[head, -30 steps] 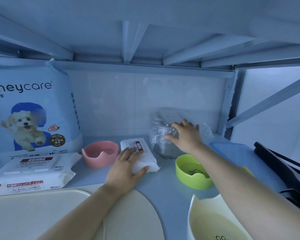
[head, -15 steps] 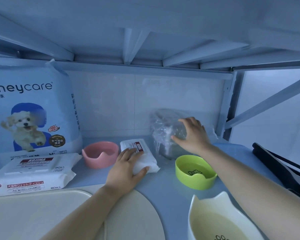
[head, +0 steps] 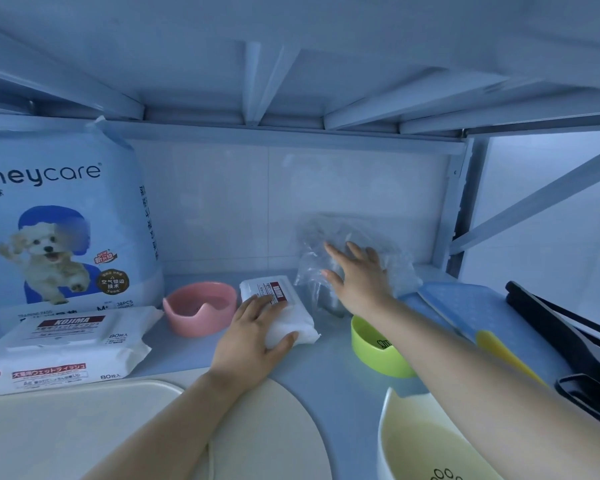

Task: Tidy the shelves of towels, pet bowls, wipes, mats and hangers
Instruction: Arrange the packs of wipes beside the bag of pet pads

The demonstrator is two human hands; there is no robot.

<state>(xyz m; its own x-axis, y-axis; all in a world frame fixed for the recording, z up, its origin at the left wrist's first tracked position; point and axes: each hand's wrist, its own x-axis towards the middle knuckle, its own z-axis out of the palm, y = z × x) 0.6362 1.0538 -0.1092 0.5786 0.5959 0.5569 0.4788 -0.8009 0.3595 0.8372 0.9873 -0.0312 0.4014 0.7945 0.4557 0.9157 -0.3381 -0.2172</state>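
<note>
Both hands are inside the shelf [head: 326, 358], arms reaching fwd. Left hand [head: 253, 336] lies flat on a small wipes pack [head: 278, 308] near the middle of the shelf, fingers slightly spread over the top & thumb curled round the pack's near right corner, so it's gripping the pack, which sits on the shelf surface. Right hand [head: 359, 278] is further back, fingers wide & straight, palm pressed vs a crinkly clear plastic bag [head: 347, 251] at the back wall. Something grey & metallic shows thru the bag; can't tell what it is. The hand touches the bag but isn't closed round it.

Pink bowl [head: 200, 310] sits just left of the small wipes pack, close but apart. Big wipes pack [head: 63, 348] lies flat at left front, w/ a tall blue pad bag [head: 63, 216] (dog photo) standing behind it. Green bowl [head: 378, 348] is under the right forearm, partly hidden. Cream bowl [head: 426, 445] is at bottom right, nearest the camera. Cream mat [head: 84, 431] covers the left front of the shelf, under the left forearm. Blue mat [head: 465, 310] lies right of the bag, w/ a yellow piece [head: 503, 355] at its near edge. Black hangers [head: 575, 344] lie at far right.
</note>
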